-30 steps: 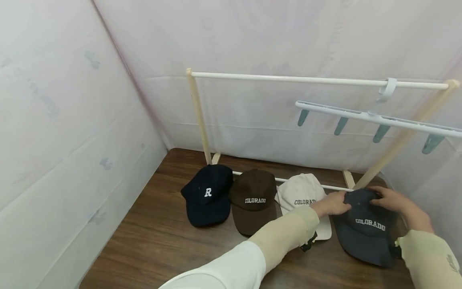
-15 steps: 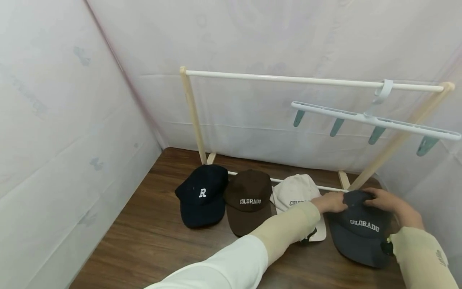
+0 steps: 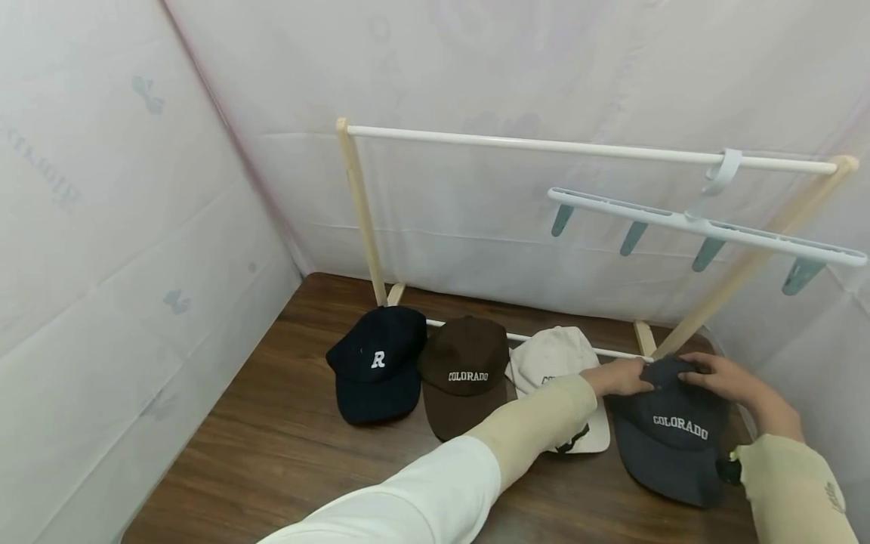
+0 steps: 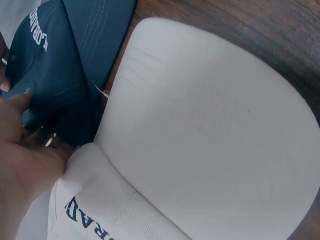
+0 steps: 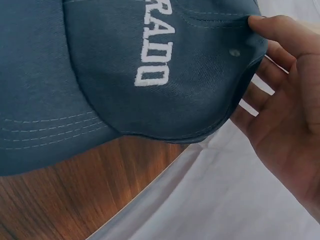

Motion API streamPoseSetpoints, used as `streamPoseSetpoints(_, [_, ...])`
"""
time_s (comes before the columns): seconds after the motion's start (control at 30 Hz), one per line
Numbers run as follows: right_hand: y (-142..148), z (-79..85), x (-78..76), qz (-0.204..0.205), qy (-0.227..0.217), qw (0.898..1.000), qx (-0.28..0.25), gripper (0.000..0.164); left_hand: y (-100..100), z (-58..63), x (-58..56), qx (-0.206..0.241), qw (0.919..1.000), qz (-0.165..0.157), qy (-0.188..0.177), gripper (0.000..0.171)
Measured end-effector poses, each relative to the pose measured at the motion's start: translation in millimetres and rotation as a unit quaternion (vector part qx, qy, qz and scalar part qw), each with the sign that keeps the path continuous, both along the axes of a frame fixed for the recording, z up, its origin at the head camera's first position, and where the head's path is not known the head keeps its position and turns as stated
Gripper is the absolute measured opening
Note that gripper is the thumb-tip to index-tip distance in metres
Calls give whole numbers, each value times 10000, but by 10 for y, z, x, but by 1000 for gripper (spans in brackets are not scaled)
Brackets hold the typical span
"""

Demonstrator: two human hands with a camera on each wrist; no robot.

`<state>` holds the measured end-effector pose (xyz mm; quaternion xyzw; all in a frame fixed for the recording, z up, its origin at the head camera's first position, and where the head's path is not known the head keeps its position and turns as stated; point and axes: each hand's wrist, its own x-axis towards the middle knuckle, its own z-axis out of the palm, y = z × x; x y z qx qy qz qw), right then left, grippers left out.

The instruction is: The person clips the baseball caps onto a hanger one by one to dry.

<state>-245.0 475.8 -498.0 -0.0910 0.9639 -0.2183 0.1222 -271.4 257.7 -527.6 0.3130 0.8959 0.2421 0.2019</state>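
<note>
A dark grey-blue cap (image 3: 669,446) with COLORADO lettering lies at the right end of a row of caps, its brim toward me. My left hand (image 3: 620,378) grips the crown's left side, thumb on top; the left wrist view shows its other fingers partly hidden under the fabric. On the far right of the crown, my right hand (image 5: 292,92) pinches the edge, thumb on the outside and fingers behind it. Just left of my left hand is a white cap (image 4: 210,120), partly covered by my forearm in the head view. Further left are a brown cap (image 3: 467,351) and a navy cap (image 3: 381,397) with an R.
Behind the caps stands a rack with wooden posts and a white top bar (image 3: 516,142). From the bar hangs a pale blue hanger (image 3: 625,209) with several teal clips, above the dark cap. The wooden table (image 3: 272,423) is bordered by white sheeting.
The head view has shifted slightly, so the rack and caps appear a little further left. Both hands keep their hold on the dark cap, which stays in nearly the same place.
</note>
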Motion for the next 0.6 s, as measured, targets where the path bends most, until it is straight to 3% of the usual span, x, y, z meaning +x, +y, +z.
streamPoseSetpoints(0.33, [-32,21,71,-137,20,9993,-355,36,-18,-8,-62,318,9994,49,-109,42])
streamPoseSetpoints(0.6, [-55,41,93,-152,115,9991,-388,32,-58,1,-86,628,9979,37,-120,18])
